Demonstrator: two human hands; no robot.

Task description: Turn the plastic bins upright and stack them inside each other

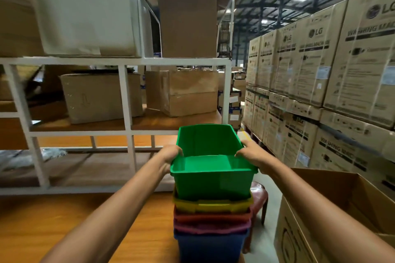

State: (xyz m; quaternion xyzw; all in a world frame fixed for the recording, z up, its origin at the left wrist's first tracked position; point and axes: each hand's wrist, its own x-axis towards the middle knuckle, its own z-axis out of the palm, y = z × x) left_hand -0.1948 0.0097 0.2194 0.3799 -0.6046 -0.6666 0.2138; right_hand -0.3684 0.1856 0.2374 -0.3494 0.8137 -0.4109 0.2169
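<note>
A green plastic bin (211,181) sits upright on top of a nested stack, its opening facing up. My left hand (170,155) grips its left rim and my right hand (251,152) grips its right rim. Below it the stack shows a yellow bin (211,206), a red bin (210,216), a purple bin (210,228) and a blue bin (210,246) at the bottom. The stack stands at the right edge of the wooden table (64,220). The green bin sits higher than the others, only partly sunk into the yellow one.
White metal shelving (126,96) with cardboard boxes stands behind the table. An open cardboard box (333,215) is at the right, a brown stool (259,196) beside the stack, and stacked washing machine cartons (320,83) line the right wall.
</note>
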